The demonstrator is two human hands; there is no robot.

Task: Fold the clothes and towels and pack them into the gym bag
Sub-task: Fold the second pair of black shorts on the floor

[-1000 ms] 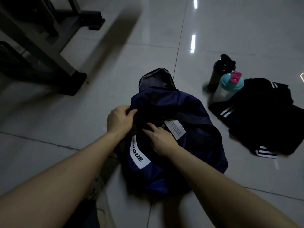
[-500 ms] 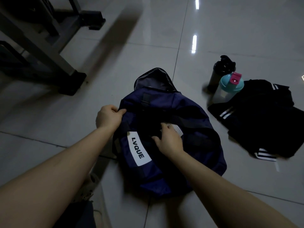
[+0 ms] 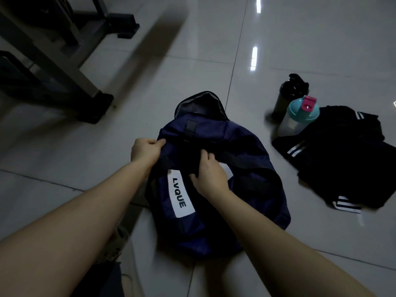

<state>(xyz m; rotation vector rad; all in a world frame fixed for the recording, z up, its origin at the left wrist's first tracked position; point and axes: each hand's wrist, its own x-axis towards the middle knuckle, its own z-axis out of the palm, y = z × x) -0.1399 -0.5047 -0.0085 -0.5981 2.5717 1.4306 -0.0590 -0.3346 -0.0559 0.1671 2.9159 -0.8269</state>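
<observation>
Lettering on the navy gym bag (image 3: 214,146) reads "LVQUE" on a white label (image 3: 180,194). Bag lies on the tiled floor (image 3: 64,151); left hand (image 3: 145,150) pinches its fabric, right hand (image 3: 211,175) clutches a black strap (image 3: 242,160). Black clothes (image 3: 347,159) lie nearby.

1. The left hand (image 3: 145,152) is curled into a fist at the left upper edge of the gym bag (image 3: 246,189), thumb and fingers pinching its fabric.
2. The right hand (image 3: 209,174) lies on the bag's top middle, fingers hooked over a dark strap and closed on it.
3. Both forearms are bare, reaching from the near side toward the bag and converging on it.
</observation>
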